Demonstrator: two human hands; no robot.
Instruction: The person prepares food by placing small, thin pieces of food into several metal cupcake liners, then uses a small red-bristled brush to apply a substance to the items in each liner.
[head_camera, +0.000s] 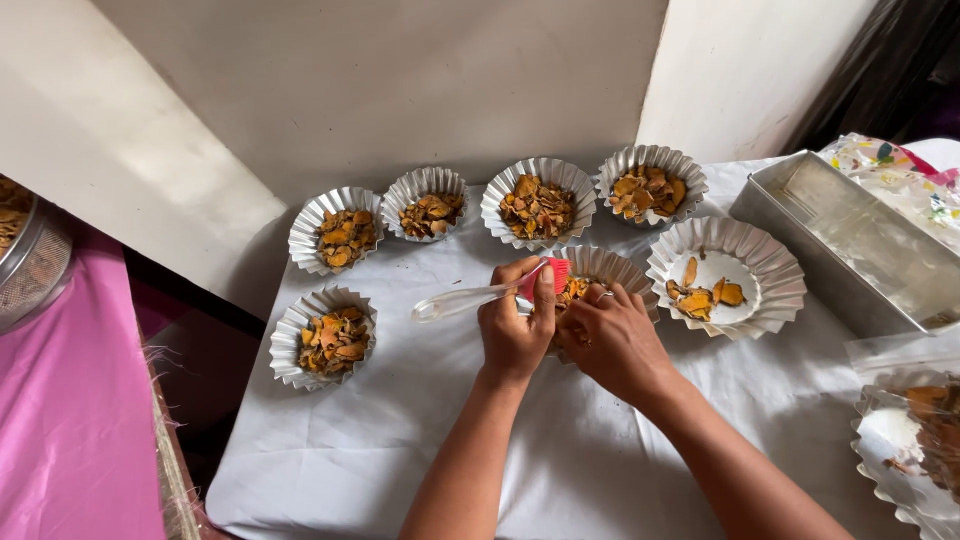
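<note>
My left hand (516, 325) grips a brush with a clear handle (460, 300) and a red silicone head (556, 273), the head resting over a fluted foil cup (612, 266) of orange-brown dried pieces. My right hand (612, 340) is at the same cup, fingers curled over its near rim and its contents. Most of this cup is hidden by both hands. A wider fluted cup (770, 262) just to the right holds only a few orange pieces.
Several filled foil cups stand on the white cloth (420, 430): a back row (542, 208) and one at the left (325, 336). A rectangular metal tin (850, 240) lies at the right, another foil cup (905, 440) at the lower right, a metal sieve (30, 255) at the far left.
</note>
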